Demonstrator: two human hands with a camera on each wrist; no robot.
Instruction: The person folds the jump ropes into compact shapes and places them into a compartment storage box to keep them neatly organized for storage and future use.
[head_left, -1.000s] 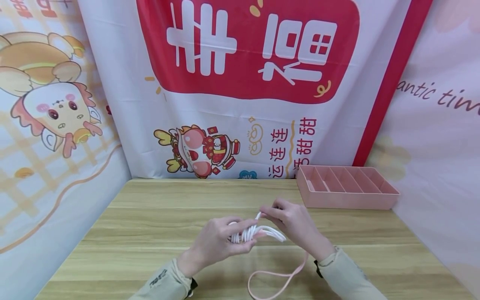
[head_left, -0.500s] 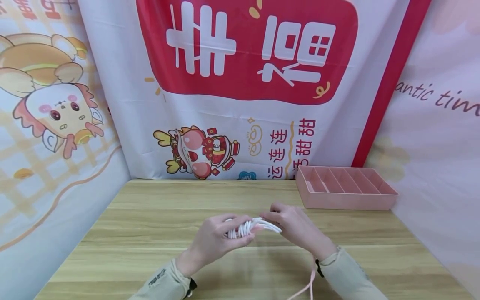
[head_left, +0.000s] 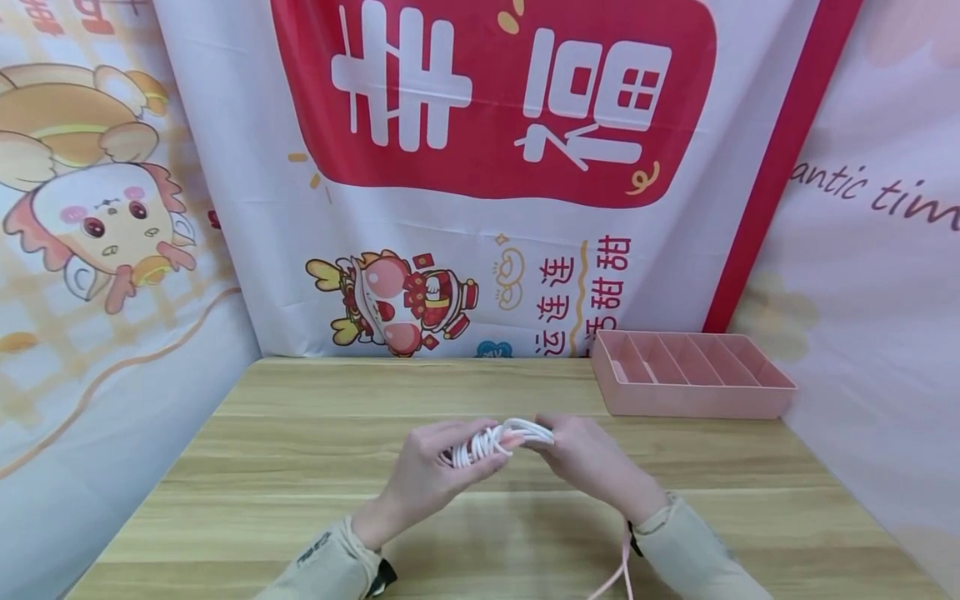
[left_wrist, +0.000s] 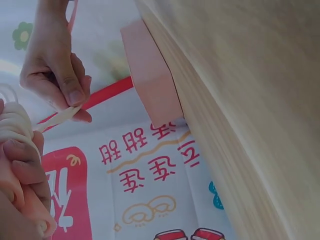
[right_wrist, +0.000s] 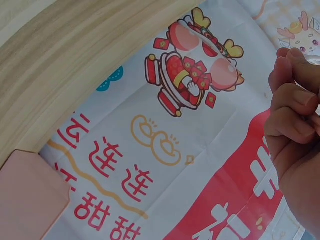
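Observation:
My left hand [head_left: 422, 475] grips a jump rope [head_left: 480, 446], its white cord wound in several turns around the handles. In the left wrist view two pink tube-shaped handles [left_wrist: 37, 212] stick out under the fingers, below the white coils [left_wrist: 17, 127]. My right hand [head_left: 596, 467], to the right of the bundle, pinches a white strand [left_wrist: 60, 117] between thumb and fingers, stretched from the coils. White loops stand out from the bundle's right end. A pink length of cord [head_left: 625, 554] hangs by my right wrist. The right wrist view shows curled fingers [right_wrist: 295, 125], with the cord out of sight.
A pink divided box [head_left: 697, 400] stands at the back right of the wooden table [head_left: 360, 392]. Behind the table hangs a printed red and white cloth [head_left: 495, 225]. Patterned cloths also cover both sides.
Both hands have risen slightly and come closer together. My right hand has circled the bundle with the cord. The pink loop on the table has been drawn in toward my right wrist.

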